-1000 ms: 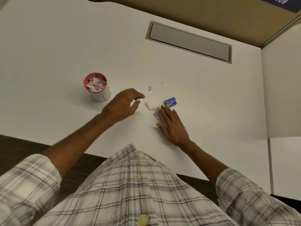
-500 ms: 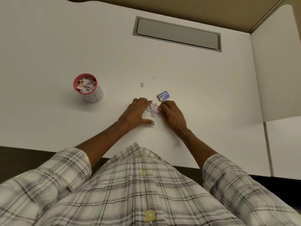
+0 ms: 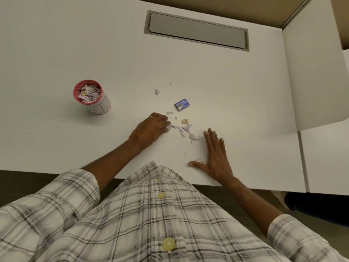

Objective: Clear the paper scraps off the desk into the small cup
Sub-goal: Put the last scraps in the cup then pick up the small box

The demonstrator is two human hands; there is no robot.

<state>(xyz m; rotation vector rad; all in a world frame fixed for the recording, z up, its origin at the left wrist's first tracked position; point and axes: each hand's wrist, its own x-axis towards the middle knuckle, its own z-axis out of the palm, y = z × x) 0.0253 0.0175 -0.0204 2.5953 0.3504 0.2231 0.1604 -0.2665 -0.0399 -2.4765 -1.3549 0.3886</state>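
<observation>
Paper scraps (image 3: pixel 186 130) against curled left hand (image 3: pixel 151 128)

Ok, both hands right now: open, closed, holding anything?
Left hand: fingers curled at the paper scraps; grip cannot be told.
Right hand: open, flat on the desk, holding nothing.

A long grey cable-port cover (image 3: pixel 196 31) lies flush in the white surface near its far edge, its hinged flap closed. White partition panels (image 3: pixel 313 76) stand along the right side, one with a rounded lower corner. A tan wall (image 3: pixel 245 8) runs behind the far edge. Below the near edge, a plaid button-front shirt (image 3: pixel 151 220) with pale yellow buttons fills the foreground.
</observation>
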